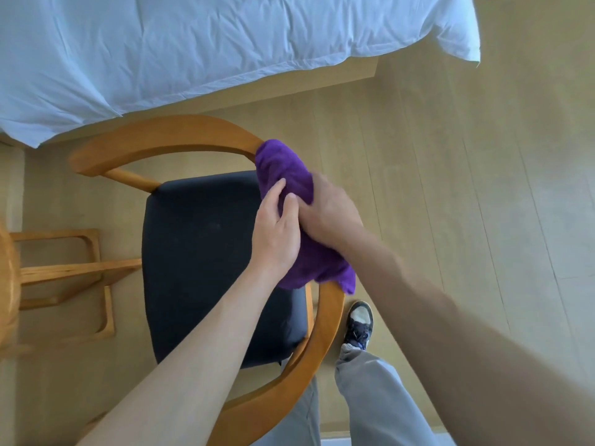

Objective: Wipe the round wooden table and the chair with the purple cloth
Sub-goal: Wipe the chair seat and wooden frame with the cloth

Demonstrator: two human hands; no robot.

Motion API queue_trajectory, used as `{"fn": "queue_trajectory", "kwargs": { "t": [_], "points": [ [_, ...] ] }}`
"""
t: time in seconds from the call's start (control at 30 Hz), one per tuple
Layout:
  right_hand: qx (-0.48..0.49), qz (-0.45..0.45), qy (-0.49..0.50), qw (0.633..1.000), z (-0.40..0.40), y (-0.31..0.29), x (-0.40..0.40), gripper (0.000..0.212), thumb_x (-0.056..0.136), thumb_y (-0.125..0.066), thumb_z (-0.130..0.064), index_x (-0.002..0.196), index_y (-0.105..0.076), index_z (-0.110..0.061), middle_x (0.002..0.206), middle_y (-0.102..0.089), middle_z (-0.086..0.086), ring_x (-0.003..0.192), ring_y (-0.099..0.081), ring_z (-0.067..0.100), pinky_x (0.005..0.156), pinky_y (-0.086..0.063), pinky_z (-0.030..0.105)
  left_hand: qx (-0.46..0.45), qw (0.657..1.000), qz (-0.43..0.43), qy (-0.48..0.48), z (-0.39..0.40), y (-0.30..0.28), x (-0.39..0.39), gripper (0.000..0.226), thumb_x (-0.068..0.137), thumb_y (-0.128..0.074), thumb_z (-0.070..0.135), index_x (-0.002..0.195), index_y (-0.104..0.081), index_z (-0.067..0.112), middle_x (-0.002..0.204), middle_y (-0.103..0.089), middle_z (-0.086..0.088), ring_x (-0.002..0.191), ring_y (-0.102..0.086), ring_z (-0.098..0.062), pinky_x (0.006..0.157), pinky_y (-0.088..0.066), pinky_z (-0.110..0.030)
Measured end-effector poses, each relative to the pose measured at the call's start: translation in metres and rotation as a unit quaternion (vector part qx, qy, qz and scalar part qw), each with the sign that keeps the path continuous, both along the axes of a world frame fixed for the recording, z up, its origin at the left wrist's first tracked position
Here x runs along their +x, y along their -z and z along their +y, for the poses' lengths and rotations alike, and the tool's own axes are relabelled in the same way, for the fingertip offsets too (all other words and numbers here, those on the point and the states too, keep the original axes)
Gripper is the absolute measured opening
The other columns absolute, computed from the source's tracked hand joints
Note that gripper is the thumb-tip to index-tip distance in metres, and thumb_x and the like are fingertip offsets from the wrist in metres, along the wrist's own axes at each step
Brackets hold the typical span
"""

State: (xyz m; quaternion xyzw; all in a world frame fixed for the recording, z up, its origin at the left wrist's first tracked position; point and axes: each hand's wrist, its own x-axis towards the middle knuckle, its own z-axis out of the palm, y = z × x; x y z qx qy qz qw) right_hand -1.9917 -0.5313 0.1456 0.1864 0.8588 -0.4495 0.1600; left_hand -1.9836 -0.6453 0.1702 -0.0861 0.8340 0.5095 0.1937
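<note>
Standing beside chair [206,252]: grey trousers [380,397], one shoe [360,323]. Left hand [277,233], fingers curled onto cloth [286,169]. Right hand [328,210], clenched round cloth. Cloth, purple, wrapped over curved wooden chair rail, right side. Seat dark. Table [8,278], edge only, far left. Beyond: bed [193,43], white sheet; wood floor [450,188].

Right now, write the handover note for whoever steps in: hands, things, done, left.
Left hand: grips the purple cloth from the seat side.
Right hand: grips the same cloth from the outer side.
The cloth is wrapped over the chair's curved wooden rail, on its right-hand bend, above the black seat.
Round wooden table: only its edge shows at far left; cannot tell if wiped.
Left: the rest of the rail and the seat.
</note>
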Motion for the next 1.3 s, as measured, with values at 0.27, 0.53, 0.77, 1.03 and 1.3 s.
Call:
{"fn": "queue_trajectory", "kwargs": {
  "t": [0.27, 0.53, 0.77, 1.03, 1.3],
  "points": [
    [-0.153, 0.009, 0.121, 0.981, -0.020, 0.003, 0.149, 0.075, 0.095, -0.039, -0.067, 0.160, -0.021, -0.035, 0.155, -0.042, -0.018, 0.135, -0.045, -0.001, 0.104, -0.039, 0.020, -0.039, 0.999, 0.020, 0.004, -0.004, 0.004, 0.041, 0.024, 0.103, -0.050, 0.023, 0.126, -0.057, 0.024, 0.127, -0.060, 0.006, 0.122, -0.055, -0.014, 0.108, -0.046, -0.044],
    [-0.118, -0.011, 0.048, 0.992, 0.012, 0.003, 0.006, 0.032, 0.105, -0.040, -0.035, 0.080, -0.052, -0.019, 0.075, -0.056, -0.012, 0.071, -0.053, 0.007, 0.058, -0.035, 0.014, -0.014, 0.998, -0.057, -0.001, 0.000, 0.006, 0.047, 0.053, 0.105, -0.040, 0.043, 0.156, -0.035, 0.028, 0.156, -0.044, 0.009, 0.141, -0.041, -0.008, 0.118, -0.033, -0.034],
    [-0.222, 0.001, 0.110, 0.969, 0.014, 0.000, 0.019, 0.035, 0.107, -0.039, -0.031, 0.089, -0.064, -0.014, 0.080, -0.063, -0.009, 0.076, -0.057, 0.010, 0.073, -0.045, 0.032, 0.096, 0.984, -0.132, -0.064, 0.033, -0.015, 0.028, 0.052, 0.099, -0.045, 0.045, 0.146, -0.050, 0.023, 0.139, -0.062, 0.002, 0.128, -0.058, -0.013, 0.114, -0.042, -0.041],
    [-0.263, 0.016, 0.311, 0.913, 0.011, -0.015, 0.138, 0.042, 0.109, -0.041, -0.030, 0.070, -0.042, -0.013, 0.064, -0.040, -0.004, 0.061, -0.035, 0.014, 0.059, -0.034, 0.034, -0.050, 0.986, 0.148, 0.063, 0.026, -0.039, 0.068, 0.030, 0.091, -0.057, 0.015, 0.119, -0.066, 0.021, 0.118, -0.063, 0.017, 0.114, -0.057, -0.004, 0.089, -0.045, -0.014],
    [-0.191, 0.133, 0.222, 0.947, 0.036, -0.100, 0.181, 0.042, 0.100, -0.040, -0.053, 0.069, -0.047, -0.025, 0.063, -0.040, -0.014, 0.059, -0.037, 0.006, 0.051, -0.031, 0.019, -0.078, 0.989, 0.103, 0.069, 0.013, -0.018, 0.037, 0.039, 0.098, -0.055, 0.009, 0.134, -0.058, 0.023, 0.139, -0.052, 0.010, 0.133, -0.045, -0.008, 0.111, -0.043, -0.037]
  ]
}}
